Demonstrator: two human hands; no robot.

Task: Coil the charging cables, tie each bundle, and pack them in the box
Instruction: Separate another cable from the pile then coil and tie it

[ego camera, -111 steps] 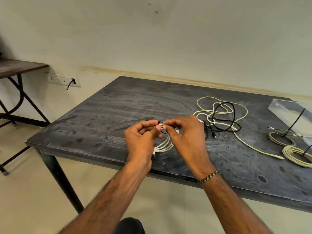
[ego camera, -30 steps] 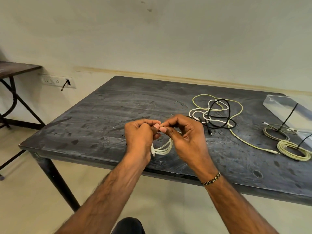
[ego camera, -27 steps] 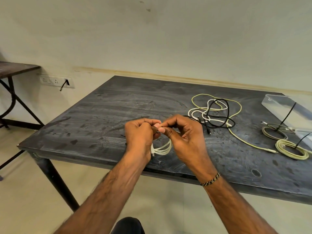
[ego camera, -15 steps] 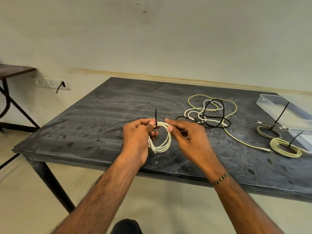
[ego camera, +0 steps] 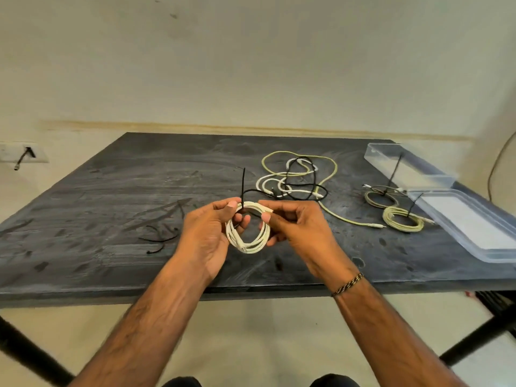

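- The left hand [ego camera: 208, 233] is gripping the left side of a white coiled cable [ego camera: 248, 229], thumb and fingers curled around the smooth, rounded loops.
- The right hand [ego camera: 296, 227] is pinching the coil's top right, fingers curled onto the strands; the two hands are sitting close together, each clamped on the bundle.
- The coil is hanging in the air above the near half of the dark, scuffed surface [ego camera: 111, 208], forming a tidy oval of several turns.
- A thin black tie [ego camera: 243, 185] is sticking straight up from the top of the coil, stiff and narrow.
- Behind the coil, a loose tangle of cables [ego camera: 296, 177] is lying on the surface: yellowish, white and black strands looping over one another.
- To the right of the coil, two tied bundles [ego camera: 402, 219] are lying flat, one pale yellow, one greyer, each with a black tie poking out.
- Further right of the coil, a clear plastic box [ego camera: 474, 227] is resting open, shallow and rectangular, its lid [ego camera: 405, 166] just behind it.
- Left of the coil, spare black ties [ego camera: 159, 236] are lying scattered, thin and curved.
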